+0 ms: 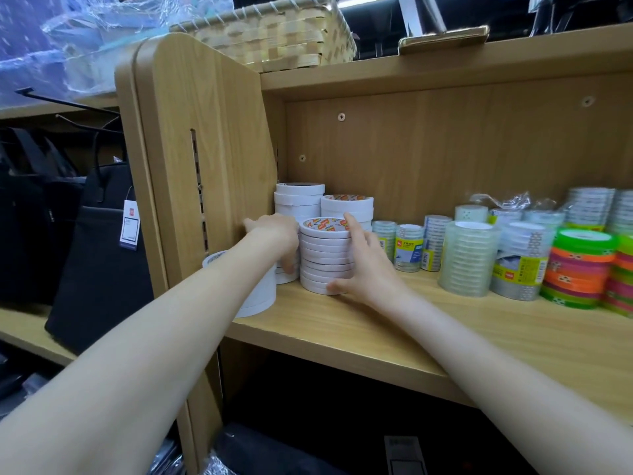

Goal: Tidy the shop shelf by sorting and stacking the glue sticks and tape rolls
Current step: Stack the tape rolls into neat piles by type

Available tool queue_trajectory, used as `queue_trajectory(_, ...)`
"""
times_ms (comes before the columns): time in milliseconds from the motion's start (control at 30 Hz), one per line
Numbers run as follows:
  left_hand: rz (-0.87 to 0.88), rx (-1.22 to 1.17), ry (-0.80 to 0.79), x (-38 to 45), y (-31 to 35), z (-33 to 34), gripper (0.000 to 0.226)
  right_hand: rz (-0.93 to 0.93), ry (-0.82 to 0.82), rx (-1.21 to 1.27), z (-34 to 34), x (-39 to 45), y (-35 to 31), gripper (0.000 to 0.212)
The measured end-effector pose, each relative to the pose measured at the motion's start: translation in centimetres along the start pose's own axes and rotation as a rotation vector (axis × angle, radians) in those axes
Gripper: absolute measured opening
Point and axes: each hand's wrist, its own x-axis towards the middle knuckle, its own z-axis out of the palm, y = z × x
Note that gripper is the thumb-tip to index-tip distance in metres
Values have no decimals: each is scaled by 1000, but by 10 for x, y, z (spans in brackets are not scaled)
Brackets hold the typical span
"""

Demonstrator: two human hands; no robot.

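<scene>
Both hands bracket 1 stack of white tape rolls [327, 257] on the shelf [394, 323]. Right hand [364, 260]: fingers straight, spread against the stack's 3 o'clock side, thumb at the base, forefinger reaching the top roll's rim. A flat press, not a curled grip. Left hand [275, 240]: on the 9 o'clock side, fingers bent downward between this stack and the lower rolls [284, 275] beside it. Whether they pinch a roll or only push, cannot tell; the fingertips are partly hidden.

Judgement: pressure from 2 sides squares the column so the rolls sit flush, and steadies it for sliding toward the side panel [205, 138].

Outward from the hands:
- 12 o'clock: 2 taller white stacks [346, 207] against the back corner, just behind the held one.
- 8 o'clock: 1 wide white roll [258, 296] at the shelf's front edge, under the left forearm.
- 3 o'clock: clear tape packs [409, 246], then larger clear stacks [467, 257], then neon green and orange rolls [579, 269] at far right.

White sorted left, clear middle, colour right, so grouping looks well along. No glue sticks visible.

Risk: the held column is tall and narrow; uneven push could shear it.
</scene>
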Motion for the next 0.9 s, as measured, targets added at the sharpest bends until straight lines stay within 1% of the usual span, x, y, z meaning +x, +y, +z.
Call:
queue_trajectory(67, 9, -25, 1, -2, -4, 0, 67, 0, 4, 9, -1, -1, 1, 114)
queue_trajectory(100, 27, -79, -4, -3, -8, -1, 67, 3, 9, 17, -1, -1, 2, 114)
queue_trajectory(167, 96, -262, 6, -7, -19, -6, 65, 13, 8, 28, -2, -1, 3, 117)
queue_trajectory(233, 151, -401, 81, -20, -34, -11, 58, 31, 1, 21, -3, -2, 1, 119)
queue_trajectory(267, 163, -440, 144, -29, -41, -13, 51, 25, 25, 7, -4, -3, 0, 118)
queue_trajectory(300, 166, -471, 211, -39, -49, -13, 44, -2, 77, -11, -5, -5, -3, 113)
queue_trajectory(333, 161, -498, 279, -51, -56, -11, 37, -51, 151, -26, -6, -9, -8, 103)
queue_trajectory(367, 155, -524, 347, -62, -62, -6, 32, -112, 224, -30, -6, -14, -14, 90)
queue_trajectory(400, 149, -560, 414, -74, -68, 0, 29, -167, 260, -22, -5, -19, -22, 76)
queue_trajectory(467, 119, -680, 525, -97, -74, 19, 27, -230, 208, 34, 5, -28, -38, 56)
queue_trajectory(500, 96, -745, 563, -105, -75, 30, 29, -237, 163, 64, 12, -31, -44, 51)
queue_trajectory(567, 32, -874, 625, -115, -72, 51, 37, -219, 138, 89, 27, -31, -55, 43)
queue_trajectory(633, -52, -1028, 672, -118, -67, 65, 45, -133, 93, 151, 38, -26, -63, 47)
queue_trajectory(700, -106, -1176, 671, -118, -61, 73, 51, -23, 18, 295, 45, -23, -69, 54)
queue_trajectory(733, -119, -1239, 680, -119, -58, 76, 53, 9, 9, 371, 48, -22, -70, 54)
queue_trajectory(800, -138, -1322, 720, -119, -55, 83, 52, 24, 24, 461, 52, -20, -71, 49)
queue_trajectory(900, -163, -1386, 745, -115, -55, 92, 47, 41, 17, 530, 53, -19, -71, 44)
